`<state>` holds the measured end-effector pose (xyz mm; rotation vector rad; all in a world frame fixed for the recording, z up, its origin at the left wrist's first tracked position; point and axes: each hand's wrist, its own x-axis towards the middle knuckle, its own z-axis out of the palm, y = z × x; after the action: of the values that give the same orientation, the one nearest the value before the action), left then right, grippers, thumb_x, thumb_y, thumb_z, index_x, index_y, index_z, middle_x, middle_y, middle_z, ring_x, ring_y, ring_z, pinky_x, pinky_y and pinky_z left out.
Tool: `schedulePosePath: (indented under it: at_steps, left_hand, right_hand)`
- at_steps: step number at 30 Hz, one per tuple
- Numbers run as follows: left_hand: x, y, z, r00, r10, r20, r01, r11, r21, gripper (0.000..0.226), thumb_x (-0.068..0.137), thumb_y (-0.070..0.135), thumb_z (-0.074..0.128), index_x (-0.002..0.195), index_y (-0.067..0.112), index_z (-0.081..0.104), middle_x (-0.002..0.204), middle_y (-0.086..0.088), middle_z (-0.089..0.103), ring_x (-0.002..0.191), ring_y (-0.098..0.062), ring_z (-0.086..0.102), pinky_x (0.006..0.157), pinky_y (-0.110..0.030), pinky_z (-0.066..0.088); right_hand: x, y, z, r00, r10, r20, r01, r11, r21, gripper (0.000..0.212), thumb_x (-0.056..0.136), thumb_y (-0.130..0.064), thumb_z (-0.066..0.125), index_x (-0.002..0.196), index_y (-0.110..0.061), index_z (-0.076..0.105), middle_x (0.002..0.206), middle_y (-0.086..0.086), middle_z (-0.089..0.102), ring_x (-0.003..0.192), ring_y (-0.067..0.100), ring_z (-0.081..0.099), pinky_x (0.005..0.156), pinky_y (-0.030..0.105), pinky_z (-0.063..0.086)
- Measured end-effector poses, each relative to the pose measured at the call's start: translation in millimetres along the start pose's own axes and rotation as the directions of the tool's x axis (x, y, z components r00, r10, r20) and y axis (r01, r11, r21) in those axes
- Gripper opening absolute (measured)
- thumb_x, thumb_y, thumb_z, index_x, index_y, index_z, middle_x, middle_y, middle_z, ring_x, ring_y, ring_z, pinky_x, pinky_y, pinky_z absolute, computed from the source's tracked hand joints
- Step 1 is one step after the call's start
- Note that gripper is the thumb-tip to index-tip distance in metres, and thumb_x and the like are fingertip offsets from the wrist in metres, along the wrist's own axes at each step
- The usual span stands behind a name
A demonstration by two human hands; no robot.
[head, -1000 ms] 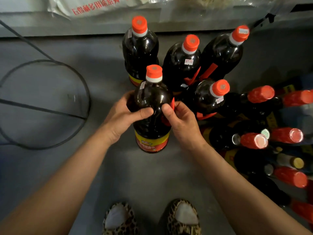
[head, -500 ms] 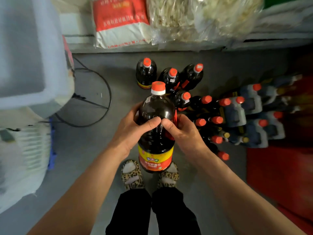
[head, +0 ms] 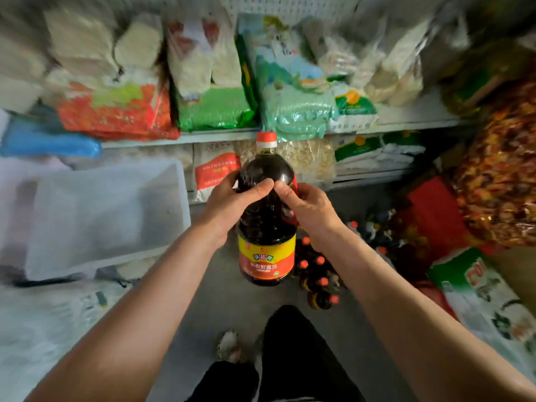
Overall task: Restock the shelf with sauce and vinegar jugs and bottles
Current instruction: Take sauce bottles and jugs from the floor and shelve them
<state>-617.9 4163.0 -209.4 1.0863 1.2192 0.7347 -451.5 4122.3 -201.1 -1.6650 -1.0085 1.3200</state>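
Note:
A large dark sauce jug (head: 265, 227) with an orange cap and a red-and-yellow label hangs upright in mid-air at chest height. My left hand (head: 232, 204) wraps its left shoulder. On its right side my right hand (head: 309, 208) grips it by the red handle, and the two thumbs almost meet on the front. Below and to the right, several more dark bottles with orange caps (head: 317, 274) stand on the grey floor. Behind the jug runs a shelf edge (head: 208, 136) loaded with bags.
A clear plastic crate (head: 95, 216) sits at the left. Bags of rice and noodles (head: 290, 91) fill the shelves ahead. Red and patterned sacks (head: 493, 181) pile up at the right, with a printed white sack (head: 493, 309) below them. My legs and shoes are at the bottom.
Both hands have lifted the jug off the floor, away from the other bottles, up to chest height. The view has risen from the floor to the shelves.

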Motion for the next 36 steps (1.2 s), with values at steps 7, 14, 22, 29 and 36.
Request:
schedulePosePath:
  at_steps: [7, 14, 22, 29, 36]
  left_hand:
    - [-2, 130, -7, 0.977, 0.213, 0.005, -0.213, 0.976, 0.052, 0.086, 0.043, 0.068, 0.085, 0.119, 0.033, 0.066, 0.114, 0.003, 0.073, 0.108, -0.018, 0.069, 0.102, -0.046, 0.05]
    - [42, 245, -9, 0.883, 0.469, 0.002, -0.463, 0.872, 0.156, 0.101, 0.045, 0.071, 0.082, 0.136, 0.036, 0.054, 0.129, 0.005, 0.065, 0.121, -0.017, 0.06, 0.108, -0.044, 0.044]
    - [131, 379, -5, 0.79, 0.612, -0.041, -0.587, 0.774, 0.238, 0.09, 0.044, 0.074, 0.081, 0.128, 0.058, 0.051, 0.121, 0.025, 0.064, 0.115, -0.002, 0.059, 0.094, -0.028, 0.049]
    - [217, 446, -1, 0.79, 0.607, -0.087, -0.577, 0.784, 0.229, 0.113, 0.042, 0.065, 0.088, 0.141, 0.056, 0.036, 0.138, 0.016, 0.056, 0.128, -0.014, 0.052, 0.109, -0.044, 0.043]
    - [277, 453, -6, 0.792, 0.598, -0.121, -0.548, 0.784, 0.29, 0.085, 0.066, 0.046, 0.087, 0.139, 0.051, 0.042, 0.132, 0.015, 0.059, 0.125, -0.013, 0.052, 0.099, -0.031, 0.045]
  right_hand:
    - [-11, -124, -22, 0.978, -0.192, -0.076, 0.195, 0.98, 0.027, 0.07, 0.064, -0.073, 0.078, 0.093, -0.01, 0.072, 0.103, 0.018, 0.075, 0.106, 0.037, 0.069, 0.093, 0.062, 0.052]
    - [38, -229, -57, 0.925, -0.379, -0.024, 0.379, 0.919, 0.106, 0.036, 0.079, -0.047, 0.076, 0.096, -0.015, 0.073, 0.09, -0.004, 0.077, 0.092, 0.009, 0.073, 0.081, 0.033, 0.061]
    - [141, -351, -103, 0.829, -0.559, 0.02, 0.552, 0.824, 0.132, 0.027, 0.089, -0.04, 0.072, 0.098, -0.015, 0.071, 0.09, -0.005, 0.078, 0.086, 0.008, 0.074, 0.065, 0.024, 0.058]
    - [239, -423, -127, 0.786, -0.61, 0.098, 0.601, 0.792, 0.105, 0.024, 0.091, -0.039, 0.07, 0.098, -0.016, 0.07, 0.097, 0.001, 0.073, 0.085, 0.006, 0.072, 0.069, 0.025, 0.06]
    - [305, -427, -131, 0.757, -0.629, 0.176, 0.608, 0.777, 0.162, 0.02, 0.08, -0.044, 0.074, 0.088, -0.027, 0.076, 0.093, -0.004, 0.078, 0.089, 0.009, 0.075, 0.066, 0.02, 0.057]
